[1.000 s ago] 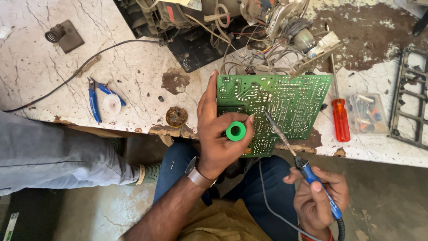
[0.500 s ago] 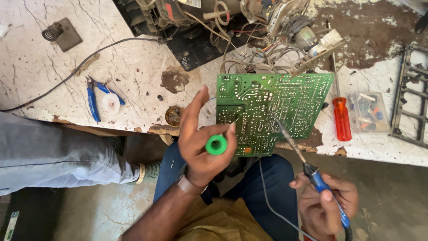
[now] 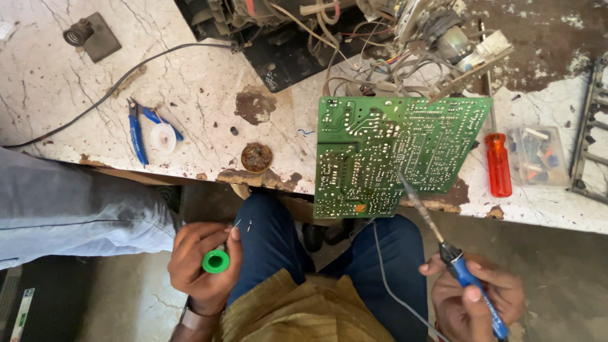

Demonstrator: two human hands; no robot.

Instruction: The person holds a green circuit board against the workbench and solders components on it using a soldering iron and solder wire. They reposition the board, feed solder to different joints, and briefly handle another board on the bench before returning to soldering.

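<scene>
- Fingers of left hand (image 3: 201, 263) wrapped round a green solder spool (image 3: 216, 261), thumb on its right rim; thin solder wire (image 3: 237, 223) pokes up past the fingertips. Clamped on the spool, not loose.
- Fingers of right hand (image 3: 476, 303) closed round the blue handle of a soldering iron (image 3: 443, 244), pen-style, thumb on top. Metal tip points up-left and lies over the lower edge of the circuit board (image 3: 392, 152); contact with the board cannot be judged.
- Spool looks light, hard plastic, easy to pinch at the rim; the wire is soft and bends easily.
- Iron is light and stiff; grip only on the blue handle, since the bare metal shaft is likely hot. Grey cord (image 3: 386, 278) trails from it across the lap.
- Board is thin, stiff, fragile on the solder side; best held by the edges. It overhangs the front edge of the marble table (image 3: 190, 82), solder side up, wires (image 3: 380, 69) attached at the top.
- Left hand low beside the knee, well below the table, wrist bent in. Right hand low at the lap, forearm out of frame.
- Around: red screwdriver (image 3: 498, 163) just right of the board, blue pliers (image 3: 136, 130), small round tin (image 3: 256, 156), another person's grey trouser leg (image 3: 69, 209) at left.
</scene>
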